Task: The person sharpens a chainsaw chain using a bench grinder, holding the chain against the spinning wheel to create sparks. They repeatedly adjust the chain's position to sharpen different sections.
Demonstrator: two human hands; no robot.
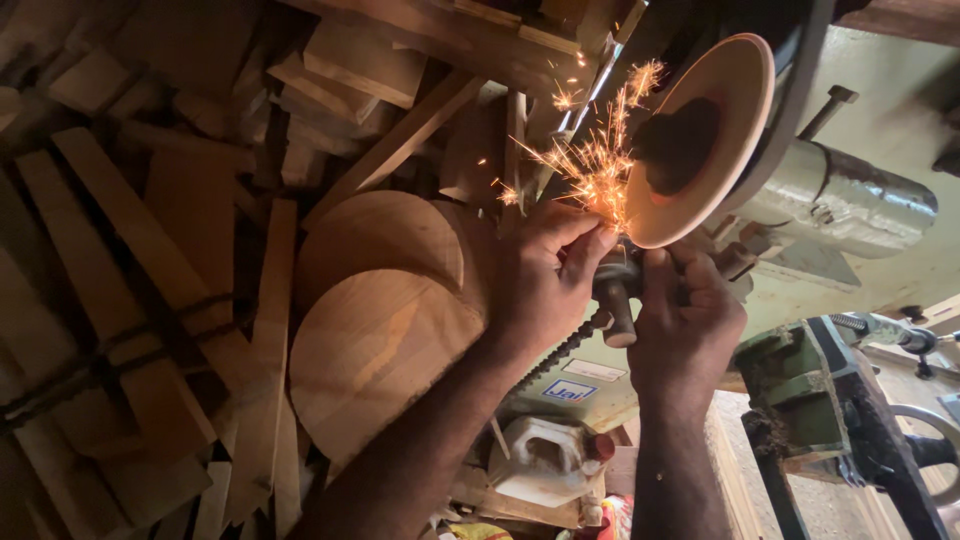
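My left hand and right hand both grip what looks like a metal tool, pressed against the spinning grinding wheel; I should keep pressure light and steady as sparks fly.

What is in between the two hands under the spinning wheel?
In the head view, a small metal tool sits between the left hand and right hand. Both grip it against the grinding wheel, and sparks fly up.
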